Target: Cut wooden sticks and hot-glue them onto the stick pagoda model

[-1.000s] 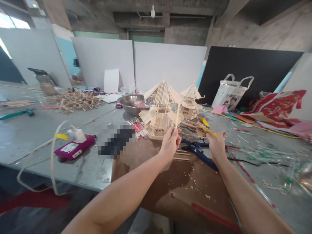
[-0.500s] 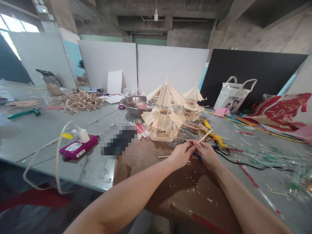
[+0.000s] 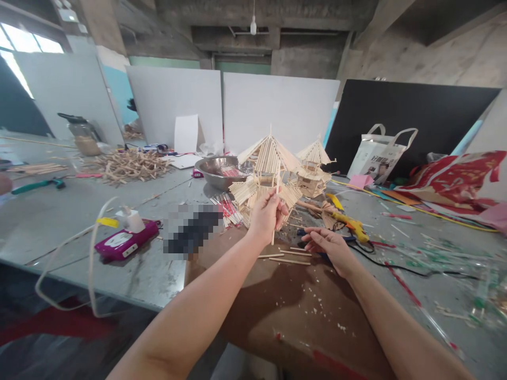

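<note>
My left hand pinches a thin wooden stick and holds it nearly upright, in front of a pagoda model built of pale sticks. My right hand hovers to the right with its fingers apart, holding nothing. Just by its fingertips lies a blue-handled tool, mostly hidden, so I cannot tell its kind. Several loose wooden sticks lie on the brown board between and below my hands. Behind stands a second, smaller pagoda model.
A yellow glue gun with a black cord rests at right, near plastic scraps. A metal bowl, a purple power strip, a stick pile and green-handled pliers are leftward. Part of another person's hand appears at the left edge.
My hands have moved apart. My left hand has gone left and up with the stick, now turned upright; my right hand has let go. Another person's hand has entered at the left edge.
</note>
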`<state>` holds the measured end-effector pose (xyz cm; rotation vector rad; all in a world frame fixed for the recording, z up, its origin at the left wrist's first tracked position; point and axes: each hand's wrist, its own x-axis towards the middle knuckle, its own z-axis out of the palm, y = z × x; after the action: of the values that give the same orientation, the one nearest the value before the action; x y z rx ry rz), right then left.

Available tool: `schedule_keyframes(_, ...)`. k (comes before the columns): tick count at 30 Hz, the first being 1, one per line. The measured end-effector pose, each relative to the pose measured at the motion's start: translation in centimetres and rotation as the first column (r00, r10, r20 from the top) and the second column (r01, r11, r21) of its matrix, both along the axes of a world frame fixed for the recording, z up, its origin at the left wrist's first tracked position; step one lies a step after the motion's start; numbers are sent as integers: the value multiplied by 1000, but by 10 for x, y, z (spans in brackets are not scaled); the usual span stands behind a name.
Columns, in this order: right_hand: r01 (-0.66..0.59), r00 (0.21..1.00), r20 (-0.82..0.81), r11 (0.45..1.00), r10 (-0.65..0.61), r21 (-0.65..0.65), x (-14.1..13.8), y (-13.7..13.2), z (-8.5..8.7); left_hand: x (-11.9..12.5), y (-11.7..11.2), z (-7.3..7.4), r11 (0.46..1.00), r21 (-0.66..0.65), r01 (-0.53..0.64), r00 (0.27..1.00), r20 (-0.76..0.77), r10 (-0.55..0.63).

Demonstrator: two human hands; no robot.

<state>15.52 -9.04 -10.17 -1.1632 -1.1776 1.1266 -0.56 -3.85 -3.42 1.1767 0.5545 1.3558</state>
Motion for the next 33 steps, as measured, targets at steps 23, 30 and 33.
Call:
schedule_keyframes(23,4,1000,22,999,-3,-44,-2,-1,3,-2,20,20,986,-163,46,994,-93,-62)
schedule_keyframes(30,2,1000,29,999,-1,-35,-1,0,1,2,27,25,991,-126,44,989,-136,-61)
schedule_keyframes(33,12,999,49,999,-10,-41,0,1,0,7,29,27,996,-90,-11,990,-138,-1)
